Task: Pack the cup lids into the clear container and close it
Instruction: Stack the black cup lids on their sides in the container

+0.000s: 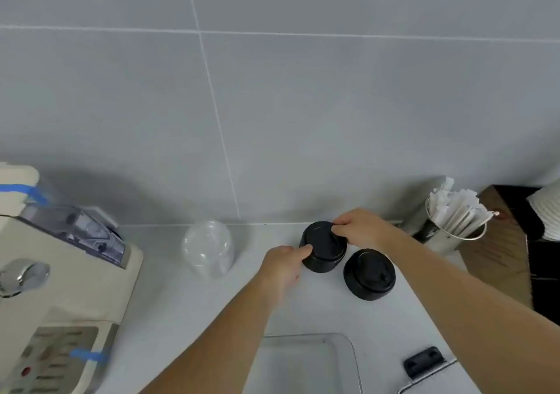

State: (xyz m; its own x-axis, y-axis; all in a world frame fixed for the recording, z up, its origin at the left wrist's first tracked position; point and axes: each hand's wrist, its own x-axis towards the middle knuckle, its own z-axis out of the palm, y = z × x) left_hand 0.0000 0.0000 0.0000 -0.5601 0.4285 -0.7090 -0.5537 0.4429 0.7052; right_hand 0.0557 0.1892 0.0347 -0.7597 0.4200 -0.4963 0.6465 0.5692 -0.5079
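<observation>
White counter [169, 296] below grey-tiled wall [272, 105]

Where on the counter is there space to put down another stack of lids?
Bare counter lies between the machine and the left arm, below the clear lids. It is crowded around the black stacks, both hands and the straw cup.

Looked like a café prep counter: coffee machine [60, 275] at left edge, wrapped straws [454, 211] in steel holder, grey wall tiles [272, 90].
</observation>
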